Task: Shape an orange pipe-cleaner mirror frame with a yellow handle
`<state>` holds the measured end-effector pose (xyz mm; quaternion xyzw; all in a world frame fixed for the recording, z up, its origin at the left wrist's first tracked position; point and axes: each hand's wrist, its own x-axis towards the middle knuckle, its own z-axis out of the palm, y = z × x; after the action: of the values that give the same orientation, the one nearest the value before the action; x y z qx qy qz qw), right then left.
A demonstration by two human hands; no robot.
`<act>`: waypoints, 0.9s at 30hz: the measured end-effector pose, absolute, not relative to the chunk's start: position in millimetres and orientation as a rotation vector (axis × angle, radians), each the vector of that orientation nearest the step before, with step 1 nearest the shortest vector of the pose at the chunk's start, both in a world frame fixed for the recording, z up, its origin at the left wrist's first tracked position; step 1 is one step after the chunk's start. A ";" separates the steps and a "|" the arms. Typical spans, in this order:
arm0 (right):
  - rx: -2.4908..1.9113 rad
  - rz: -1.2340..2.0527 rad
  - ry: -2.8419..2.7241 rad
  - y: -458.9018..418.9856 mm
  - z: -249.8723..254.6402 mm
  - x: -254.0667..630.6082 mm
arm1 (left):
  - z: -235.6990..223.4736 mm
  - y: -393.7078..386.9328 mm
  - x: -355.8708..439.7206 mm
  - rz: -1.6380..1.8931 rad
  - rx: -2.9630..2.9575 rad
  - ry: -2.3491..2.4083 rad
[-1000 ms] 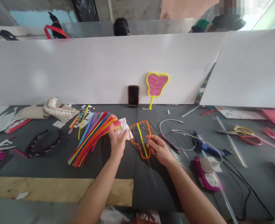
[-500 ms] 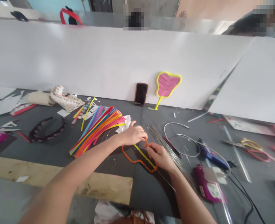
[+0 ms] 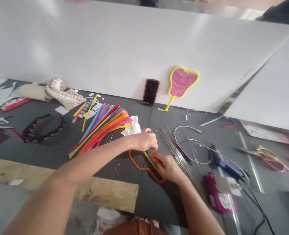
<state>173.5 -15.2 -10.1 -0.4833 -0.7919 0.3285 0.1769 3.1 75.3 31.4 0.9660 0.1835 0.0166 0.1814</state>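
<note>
Both hands meet over the dark table around an orange pipe cleaner (image 3: 139, 168), bent into a curved loop. My left hand (image 3: 146, 140) pinches one end of it from above. Just below, my right hand (image 3: 167, 166) has its fingers closed on the same orange strand. A twisted yellow pipe cleaner (image 3: 149, 159) runs straight through the loop, partly covered by the right fingers. To the left fans a bundle of coloured pipe cleaners (image 3: 102, 129), its end by a crumpled white wrapper (image 3: 134, 125). Thin metal wires (image 3: 170, 143) lie beside my right hand.
A phone (image 3: 151, 92) and a yellow-edged pink fan shape (image 3: 183, 81) lean on the white partition (image 3: 97, 49). At right are a blue glue gun (image 3: 226, 163), a purple power strip (image 3: 220, 199) and scissors (image 3: 264, 155). A braided dark headband (image 3: 43, 129) lies left.
The view has tilted down slightly. My hands have drawn closer together, and less of the orange strand shows between them.
</note>
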 end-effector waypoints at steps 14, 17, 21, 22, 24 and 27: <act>-1.171 1.614 -1.333 -4.1 -11.8 175.6 | 18.7 92.7 -27.4 0.507 1.821 1.131; -1.203 1.608 -1.372 -4.6 -13.0 174.5 | 22.9 90.8 -26.9 0.446 1.853 1.179; -1.340 1.397 -1.557 -5.7 -16.7 173.8 | 29.6 93.5 -26.0 0.274 1.993 1.240; -1.382 1.309 -1.620 -6.2 -17.8 173.5 | 29.9 94.7 -25.6 0.206 2.046 1.265; -1.467 1.118 -1.759 -7.5 -19.8 172.7 | 28.4 96.4 -23.7 0.089 2.151 1.316; -1.569 0.843 -1.953 -8.9 -21.2 172.4 | 21.7 96.1 -16.5 0.054 2.246 1.353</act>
<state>172.4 -8.9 -21.2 -0.5753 -0.7160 0.3091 0.2465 -16.5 96.1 21.7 0.8278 0.4985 0.0198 0.2566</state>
